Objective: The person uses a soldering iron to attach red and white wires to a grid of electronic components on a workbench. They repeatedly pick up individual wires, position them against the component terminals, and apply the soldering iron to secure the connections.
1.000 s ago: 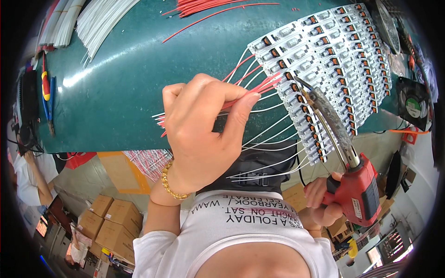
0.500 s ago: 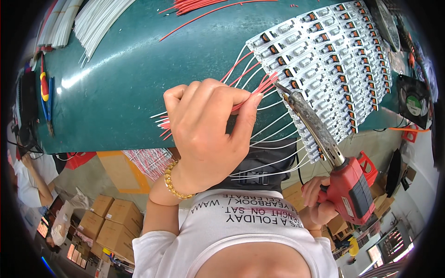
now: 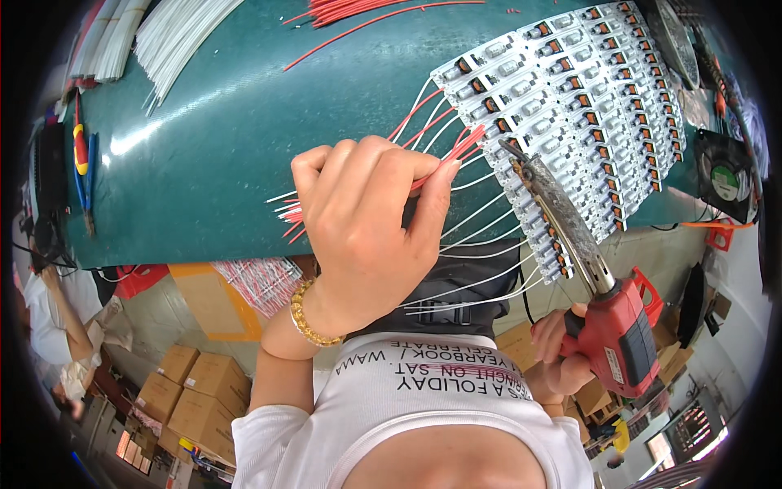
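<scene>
My left hand (image 3: 366,216) is closed, pinching a bundle of red wires (image 3: 467,145) between thumb and forefinger. Their front ends point at the left edge of a sheet of white circuit boards (image 3: 533,106) with rows of small parts. White wires (image 3: 479,218) run from that edge under and past my hand, and a few red ones join it farther up. Gripped in my right hand (image 3: 562,352) is a red soldering gun (image 3: 626,338). Its dark, worn nozzle reaches up over the boards, with the tip a little right of the red wire ends.
Bundles of white wires (image 3: 175,45) and loose red wires (image 3: 350,11) lie along the far side of the green table (image 3: 220,179). At left are pliers with red-yellow handles (image 3: 80,151). A black fan (image 3: 725,175) stands at right. Cardboard boxes (image 3: 204,399) and a person (image 3: 61,318) are beyond.
The soldering gun's tip has drawn back slightly to the right, away from the red wire ends. My left hand keeps its pinch, nearly still. The person at left has shifted.
</scene>
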`<state>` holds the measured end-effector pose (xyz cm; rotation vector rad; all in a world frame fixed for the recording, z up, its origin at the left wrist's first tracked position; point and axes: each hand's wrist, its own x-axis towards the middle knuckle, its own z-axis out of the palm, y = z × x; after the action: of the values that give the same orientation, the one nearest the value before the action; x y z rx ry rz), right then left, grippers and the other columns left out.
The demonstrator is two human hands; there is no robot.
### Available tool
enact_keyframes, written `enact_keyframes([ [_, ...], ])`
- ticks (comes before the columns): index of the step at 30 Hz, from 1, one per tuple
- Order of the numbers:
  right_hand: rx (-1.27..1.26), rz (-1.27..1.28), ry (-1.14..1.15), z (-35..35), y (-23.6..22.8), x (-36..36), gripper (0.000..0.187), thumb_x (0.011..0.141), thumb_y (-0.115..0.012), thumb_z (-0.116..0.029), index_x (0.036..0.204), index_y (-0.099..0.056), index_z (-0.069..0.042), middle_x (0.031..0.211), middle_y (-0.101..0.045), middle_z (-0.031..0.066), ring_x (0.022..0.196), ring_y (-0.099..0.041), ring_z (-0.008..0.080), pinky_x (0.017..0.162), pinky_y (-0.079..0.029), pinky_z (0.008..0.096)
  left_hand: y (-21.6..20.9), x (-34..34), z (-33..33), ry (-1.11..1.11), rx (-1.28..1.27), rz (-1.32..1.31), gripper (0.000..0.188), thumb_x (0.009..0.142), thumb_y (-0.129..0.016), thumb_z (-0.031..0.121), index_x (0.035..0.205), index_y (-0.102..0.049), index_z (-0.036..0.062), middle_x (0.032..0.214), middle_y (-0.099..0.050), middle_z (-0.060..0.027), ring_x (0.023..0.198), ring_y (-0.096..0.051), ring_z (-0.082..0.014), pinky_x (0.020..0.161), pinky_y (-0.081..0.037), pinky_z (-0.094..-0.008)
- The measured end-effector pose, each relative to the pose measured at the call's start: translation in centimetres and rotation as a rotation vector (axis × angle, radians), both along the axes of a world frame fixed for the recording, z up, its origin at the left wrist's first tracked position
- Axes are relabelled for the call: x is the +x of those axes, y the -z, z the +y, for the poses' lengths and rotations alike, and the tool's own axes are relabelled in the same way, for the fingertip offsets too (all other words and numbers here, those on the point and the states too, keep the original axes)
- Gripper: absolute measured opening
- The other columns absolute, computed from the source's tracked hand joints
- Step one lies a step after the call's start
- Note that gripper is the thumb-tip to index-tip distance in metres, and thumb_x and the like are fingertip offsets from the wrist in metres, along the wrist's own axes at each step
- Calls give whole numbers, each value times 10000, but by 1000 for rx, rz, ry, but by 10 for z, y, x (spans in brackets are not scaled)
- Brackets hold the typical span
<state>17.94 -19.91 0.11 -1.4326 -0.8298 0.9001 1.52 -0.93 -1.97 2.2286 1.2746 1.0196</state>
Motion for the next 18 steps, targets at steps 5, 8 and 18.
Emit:
enact_keyframes([
  [5, -41, -32, -20, 10, -7, -4, 761, 828, -556, -573, 1204, -418, 74, 449, -413, -14, 359, -398, 106, 388, -351, 247, -1, 0, -1, -15, -5, 4, 118, 723, -728, 56, 714, -611, 76, 644, -560, -9, 591, -507, -158, 700, -336, -286],
  [8, -7, -7, -15, 7, -4, -2, 773, 825, -555, -580, 1215, -406, 70, 447, -412, -12, 361, -394, 106, 387, -343, 247, -1, 0, 0, -37, 66, -34, 109, 709, -735, 60, 723, -628, 76, 659, -569, -4, 603, -514, -158, 694, -329, -290],
  [18, -4, 24, 26, -10, -2, 0, 779, 819, -546, -598, 1219, -407, 55, 459, -411, -19, 372, -401, 108, 397, -340, 249, -7, -1, -15, -1, -69, -65, 120, 716, -717, 11, 697, -612, 66, 632, -559, 4, 584, -504, -129, 724, -329, -286],
])
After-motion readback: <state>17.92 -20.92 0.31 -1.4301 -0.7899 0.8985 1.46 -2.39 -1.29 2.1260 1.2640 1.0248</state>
